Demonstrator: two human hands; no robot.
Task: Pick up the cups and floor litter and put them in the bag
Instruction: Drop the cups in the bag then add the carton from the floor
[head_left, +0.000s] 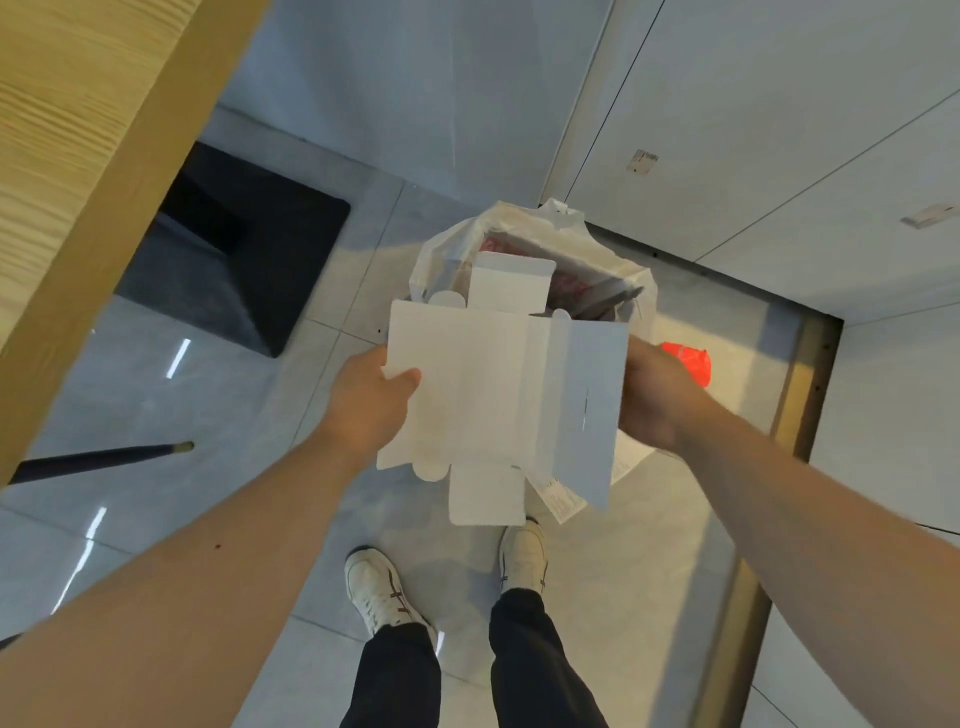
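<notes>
- One flattened white carton (483, 389) is up in the air, directly above the one open plastic bag (441, 249) on the floor.
- Left hand (371, 400) pinches the carton's left edge, thumb on top.
- Right hand (657, 397) grips the right flap; fingers hidden behind it.
- One red cup (691, 361) sits beside the bag.
- Two white shoes (524, 556) stand below.

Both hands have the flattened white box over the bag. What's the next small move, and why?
Probably fold or tilt the flattened box edge-down into the bag. Held flat by the left hand and right hand, it looks as wide as the bag's already part-filled mouth.
</notes>
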